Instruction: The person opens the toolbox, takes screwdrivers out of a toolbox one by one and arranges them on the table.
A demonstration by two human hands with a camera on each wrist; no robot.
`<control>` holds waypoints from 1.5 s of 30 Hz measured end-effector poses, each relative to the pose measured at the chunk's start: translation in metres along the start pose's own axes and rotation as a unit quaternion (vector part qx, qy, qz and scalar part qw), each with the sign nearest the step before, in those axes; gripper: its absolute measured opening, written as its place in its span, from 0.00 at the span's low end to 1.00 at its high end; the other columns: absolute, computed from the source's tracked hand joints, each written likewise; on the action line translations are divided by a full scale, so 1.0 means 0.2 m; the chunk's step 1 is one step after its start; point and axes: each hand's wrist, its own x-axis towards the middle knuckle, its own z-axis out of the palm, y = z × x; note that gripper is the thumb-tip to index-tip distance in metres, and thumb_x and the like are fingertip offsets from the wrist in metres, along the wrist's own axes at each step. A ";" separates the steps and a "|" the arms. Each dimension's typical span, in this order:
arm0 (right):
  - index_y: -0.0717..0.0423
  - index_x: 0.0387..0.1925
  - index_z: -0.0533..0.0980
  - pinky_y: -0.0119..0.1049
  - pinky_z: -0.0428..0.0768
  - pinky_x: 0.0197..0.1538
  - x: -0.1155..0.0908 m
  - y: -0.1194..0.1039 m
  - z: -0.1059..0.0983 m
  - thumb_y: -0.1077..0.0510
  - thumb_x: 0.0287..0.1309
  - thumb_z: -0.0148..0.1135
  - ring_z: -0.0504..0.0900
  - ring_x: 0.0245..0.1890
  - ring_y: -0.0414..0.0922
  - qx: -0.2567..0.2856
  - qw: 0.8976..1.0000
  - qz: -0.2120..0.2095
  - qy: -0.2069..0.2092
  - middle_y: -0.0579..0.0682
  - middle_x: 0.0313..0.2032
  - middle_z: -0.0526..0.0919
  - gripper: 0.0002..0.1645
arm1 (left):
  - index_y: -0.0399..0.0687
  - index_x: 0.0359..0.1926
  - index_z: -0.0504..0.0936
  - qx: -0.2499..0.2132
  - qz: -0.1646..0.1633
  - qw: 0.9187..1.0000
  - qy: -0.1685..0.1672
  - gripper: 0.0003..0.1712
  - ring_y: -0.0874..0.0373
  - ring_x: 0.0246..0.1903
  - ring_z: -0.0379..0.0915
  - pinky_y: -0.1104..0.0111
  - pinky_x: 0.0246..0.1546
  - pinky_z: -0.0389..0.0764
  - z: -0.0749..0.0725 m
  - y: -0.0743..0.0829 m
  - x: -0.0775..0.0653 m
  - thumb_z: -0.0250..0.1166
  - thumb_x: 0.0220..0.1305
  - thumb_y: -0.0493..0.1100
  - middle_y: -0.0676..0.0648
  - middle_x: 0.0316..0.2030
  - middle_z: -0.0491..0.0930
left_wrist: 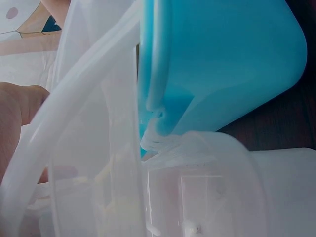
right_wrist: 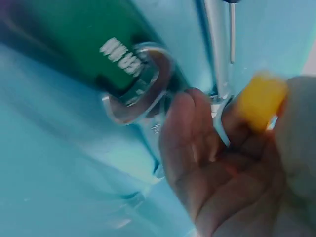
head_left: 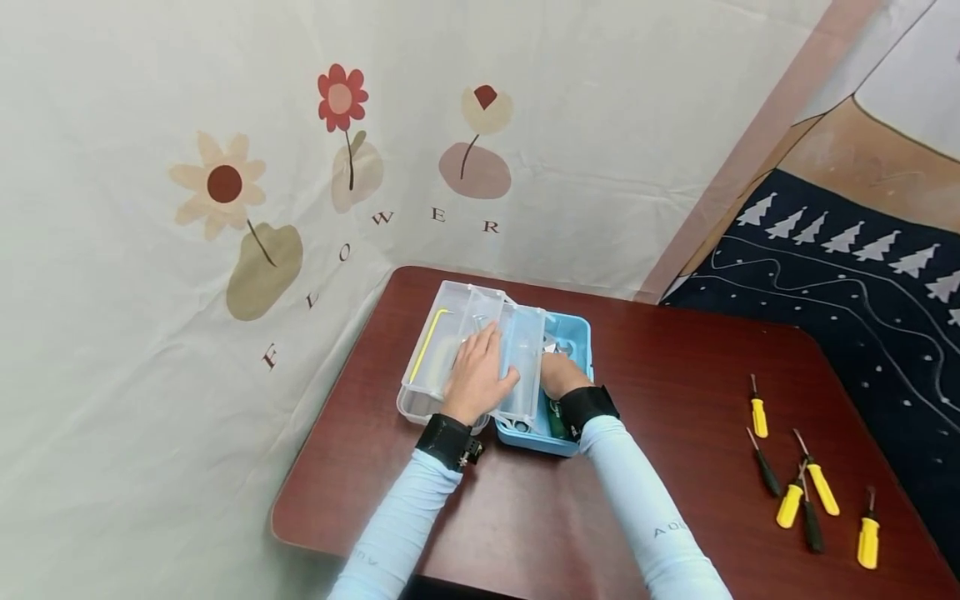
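Note:
My left hand [head_left: 476,375] rests on the clear plastic trays [head_left: 522,358], its fingers spread and extended. These trays are folded out to the left of a blue toolbox [head_left: 558,444]; a yellow L-shaped rod [head_left: 427,346] lies in the outer one. My right hand [head_left: 562,377] reaches down inside the toolbox. In the right wrist view its fingers [right_wrist: 180,123] are among metal tools, beside an open-end wrench [right_wrist: 140,94] and a dark green object [right_wrist: 74,44] with white lettering. A blurred yellow piece [right_wrist: 264,101] appears at this hand; whether it is gripped is unclear.
Several screwdrivers lie at the right of the dark red table [head_left: 675,400], among them a yellow-handled one [head_left: 868,533] and a black-handled one [head_left: 763,467]. A pale curtain printed with flowers [head_left: 585,167] hangs behind the table, with dark patterned fabric [head_left: 840,308] at the right.

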 end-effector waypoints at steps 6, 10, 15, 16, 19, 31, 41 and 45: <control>0.58 0.32 0.76 0.41 0.74 0.30 -0.04 -0.02 -0.04 0.53 0.73 0.44 0.74 0.24 0.49 -0.017 0.994 0.077 0.075 0.52 0.22 0.71 0.19 | 0.38 0.68 0.65 -0.006 0.001 1.000 0.001 0.38 0.47 0.70 0.57 0.53 0.73 0.58 0.01 0.02 0.00 0.59 0.60 0.51 0.43 0.73 0.58; 0.59 0.28 0.75 0.41 0.72 0.25 -0.07 -0.02 -0.10 0.45 0.73 0.40 0.76 0.24 0.52 0.001 0.981 0.149 0.126 0.52 0.19 0.68 0.28 | 0.38 0.68 0.65 -0.003 0.001 1.000 0.000 0.38 0.47 0.70 0.58 0.53 0.73 0.57 0.01 0.02 0.00 0.59 0.59 0.51 0.42 0.73 0.59; 0.59 0.29 0.73 0.39 0.70 0.23 -0.10 0.01 -0.17 0.40 0.72 0.37 0.76 0.25 0.52 0.039 0.975 0.169 0.137 0.53 0.21 0.66 0.31 | 0.38 0.68 0.64 -0.003 -0.003 1.000 -0.005 0.38 0.46 0.71 0.57 0.53 0.74 0.55 0.01 0.02 -0.01 0.60 0.60 0.51 0.42 0.73 0.58; 0.58 0.27 0.73 0.39 0.70 0.23 -0.10 0.02 -0.19 0.39 0.72 0.37 0.75 0.24 0.52 0.044 0.975 0.170 0.139 0.53 0.21 0.65 0.32 | 0.38 0.68 0.64 -0.004 -0.004 1.000 -0.005 0.38 0.46 0.71 0.56 0.53 0.74 0.55 0.00 0.02 -0.01 0.60 0.60 0.51 0.42 0.73 0.57; 0.57 0.23 0.70 0.38 0.68 0.22 -0.11 0.07 -0.22 0.37 0.72 0.35 0.73 0.23 0.51 0.069 0.972 0.177 0.140 0.52 0.20 0.63 0.34 | 0.38 0.69 0.64 -0.007 -0.007 1.000 -0.009 0.39 0.45 0.71 0.55 0.53 0.74 0.55 0.00 0.02 -0.01 0.60 0.60 0.51 0.42 0.74 0.57; 0.65 0.35 0.75 0.44 0.74 0.31 -0.26 0.41 -0.37 0.30 0.68 0.24 0.77 0.32 0.57 0.067 0.969 0.193 0.139 0.61 0.30 0.75 0.47 | 0.38 0.69 0.63 -0.001 -0.008 1.000 -0.015 0.39 0.45 0.72 0.55 0.54 0.74 0.54 -0.01 0.02 -0.01 0.58 0.61 0.53 0.43 0.74 0.56; 0.72 0.45 0.75 0.56 0.76 0.42 -0.44 0.73 -0.46 0.30 0.67 0.17 0.77 0.44 0.68 0.059 0.962 0.232 0.134 0.76 0.46 0.75 0.54 | 0.38 0.69 0.64 -0.005 -0.010 1.000 -0.006 0.39 0.45 0.71 0.56 0.54 0.74 0.55 -0.01 0.03 0.00 0.60 0.60 0.51 0.42 0.73 0.58; 0.68 0.30 0.75 0.46 0.73 0.30 -0.52 0.86 -0.45 0.34 0.70 0.18 0.77 0.31 0.60 0.050 0.959 0.239 0.142 0.68 0.31 0.76 0.49 | 0.37 0.69 0.64 -0.007 -0.006 1.000 -0.003 0.39 0.44 0.71 0.57 0.53 0.74 0.56 0.00 0.02 0.00 0.60 0.59 0.51 0.41 0.73 0.58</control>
